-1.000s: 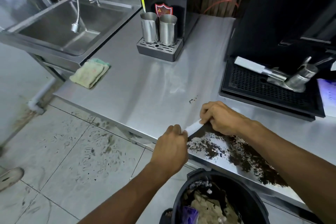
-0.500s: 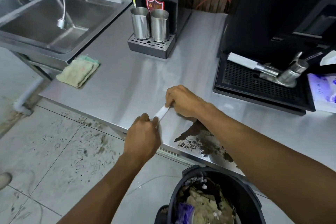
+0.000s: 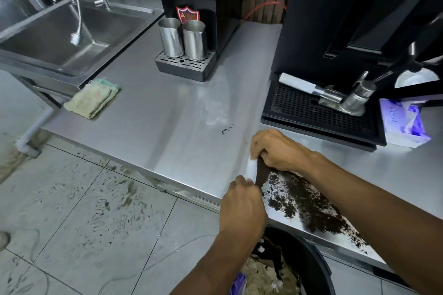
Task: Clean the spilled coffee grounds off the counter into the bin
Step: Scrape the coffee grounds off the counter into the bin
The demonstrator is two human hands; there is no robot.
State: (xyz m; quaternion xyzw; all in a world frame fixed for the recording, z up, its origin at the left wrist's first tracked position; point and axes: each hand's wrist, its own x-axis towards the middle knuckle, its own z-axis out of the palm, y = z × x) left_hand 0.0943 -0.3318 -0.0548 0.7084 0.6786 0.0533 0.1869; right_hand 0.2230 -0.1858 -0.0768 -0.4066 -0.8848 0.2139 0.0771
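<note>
The left hand [image 3: 242, 201] and right hand [image 3: 278, 151] each pinch one end of a thin white strip [image 3: 251, 170], which is set against the stainless steel table [image 3: 167, 115]. Just beside the strip, the dark spilled coffee grounds [image 3: 311, 208] lie spread along the table's front edge, directly above the round black bin [image 3: 318, 268] of rubbish on the floor.
</note>
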